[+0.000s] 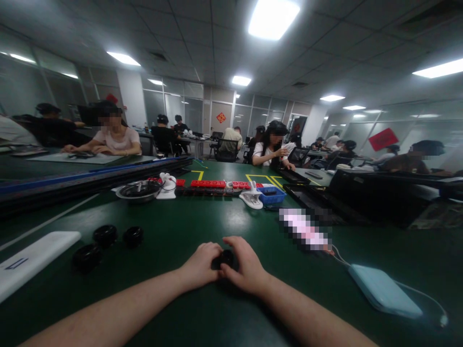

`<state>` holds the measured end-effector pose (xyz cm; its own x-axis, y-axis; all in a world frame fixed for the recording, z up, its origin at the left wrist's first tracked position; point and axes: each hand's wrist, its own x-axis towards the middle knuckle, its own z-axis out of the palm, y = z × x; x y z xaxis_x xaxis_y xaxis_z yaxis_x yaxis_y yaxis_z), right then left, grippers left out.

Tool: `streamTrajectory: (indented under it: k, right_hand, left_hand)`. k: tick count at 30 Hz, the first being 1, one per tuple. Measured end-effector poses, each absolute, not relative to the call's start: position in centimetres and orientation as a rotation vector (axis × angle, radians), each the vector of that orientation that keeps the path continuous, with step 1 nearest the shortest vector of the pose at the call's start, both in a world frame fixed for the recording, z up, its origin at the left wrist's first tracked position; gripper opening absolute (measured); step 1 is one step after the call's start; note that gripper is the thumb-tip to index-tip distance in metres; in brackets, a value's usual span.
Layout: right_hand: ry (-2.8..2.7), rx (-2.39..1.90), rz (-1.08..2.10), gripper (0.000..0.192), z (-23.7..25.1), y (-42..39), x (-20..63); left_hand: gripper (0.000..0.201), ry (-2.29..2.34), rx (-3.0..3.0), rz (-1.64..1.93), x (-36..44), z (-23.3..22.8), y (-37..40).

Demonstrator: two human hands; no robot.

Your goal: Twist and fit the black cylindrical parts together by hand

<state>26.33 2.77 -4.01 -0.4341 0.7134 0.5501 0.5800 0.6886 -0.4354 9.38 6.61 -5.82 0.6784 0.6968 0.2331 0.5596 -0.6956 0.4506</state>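
Through the head camera I see the bare left hand [202, 261] and bare right hand [246, 265] brought together on the dark green surface [181, 221], closed from both sides around a small black round piece [227, 258]. It sits low between them, near the middle of my view; fingers cover its sides, so I get only part of its dark top, and I can't tell how firmly they grip it. Both forearms run out of my picture below.

On the left I make out three glossy black round pieces [104, 234] near one another, their details lost in the dark. Beside them, a long white flat slab [39, 258] is cut off by my left edge.

To the right, a pale pink shape [306, 231] is pixelated, so I can't say what it is; just past it lies a light blue rounded-corner slab [385, 289] with a thin white cable [421, 292] at its side.

Farther back I find a shiny round metal bowl [126, 196], whose dark contents I can't read, a row of red blocks [209, 183] and a small blue plastic basket [277, 197], partly hidden by a white clip-like object [252, 195]. The co-workers [273, 147] beyond are small, some blurred.
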Motion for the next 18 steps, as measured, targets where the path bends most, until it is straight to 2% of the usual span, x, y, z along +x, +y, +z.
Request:
streamTrajectory:
  k: [8, 18]
  right_hand:
    - [-2.059, -1.139, 0.124, 0.047, -4.78, 2.97, 26.17]
    - [-2.134, -1.065, 0.205, 0.056, -4.36, 2.60, 26.17]
  left_hand:
    - [0.021, 1.041, 2.617, 0.585, 9.33, -5.60, 6.06]
    - [0.026, 1.113, 2.601, 0.570, 9.29, -5.65, 6.03]
